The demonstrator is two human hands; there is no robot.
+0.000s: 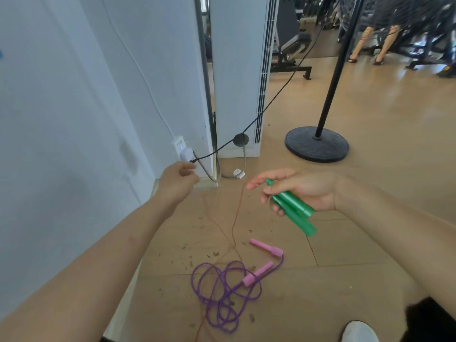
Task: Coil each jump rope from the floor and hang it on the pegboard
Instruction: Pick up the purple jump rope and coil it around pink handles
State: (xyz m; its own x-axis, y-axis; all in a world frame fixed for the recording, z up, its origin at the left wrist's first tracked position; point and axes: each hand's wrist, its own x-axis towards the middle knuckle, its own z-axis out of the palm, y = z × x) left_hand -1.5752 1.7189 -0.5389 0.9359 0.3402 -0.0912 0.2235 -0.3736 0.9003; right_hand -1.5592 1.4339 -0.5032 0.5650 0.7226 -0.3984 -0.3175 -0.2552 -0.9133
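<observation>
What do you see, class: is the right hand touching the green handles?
Touching. The head view shows the right hand curled round both green handles.

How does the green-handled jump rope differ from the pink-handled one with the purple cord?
The green-handled jump rope is gripped in the right hand, handles together; the pink-handled jump rope lies on the wooden floor, handles apart. The green one's cord is thin, reddish and trailing down; the pink one's is thicker, purple and heaped in loose loops. Neither is neatly coiled yet.
</observation>
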